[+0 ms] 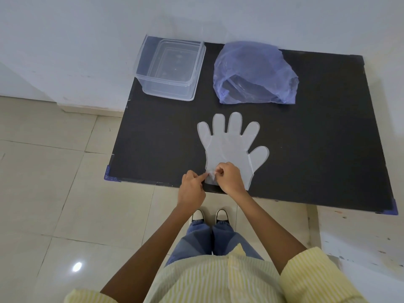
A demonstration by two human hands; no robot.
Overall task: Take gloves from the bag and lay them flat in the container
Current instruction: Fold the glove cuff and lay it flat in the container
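A clear plastic glove [231, 145] lies flat on the black table [317, 138], fingers pointing away from me. My left hand [192, 189] and my right hand [229, 178] meet at its cuff near the table's front edge, and both pinch the thin plastic there. A clear square container [192, 84] stands at the back left of the table with nothing visible inside. To its right sits a translucent blue bag [255, 62], mouth facing me; its contents are hard to make out.
A white wall runs behind the table. Pale floor tiles [54, 193] lie to the left and in front, and my shoes [209, 216] stand just short of the table's front edge. A paint-flecked white surface [360, 237] is at the lower right.
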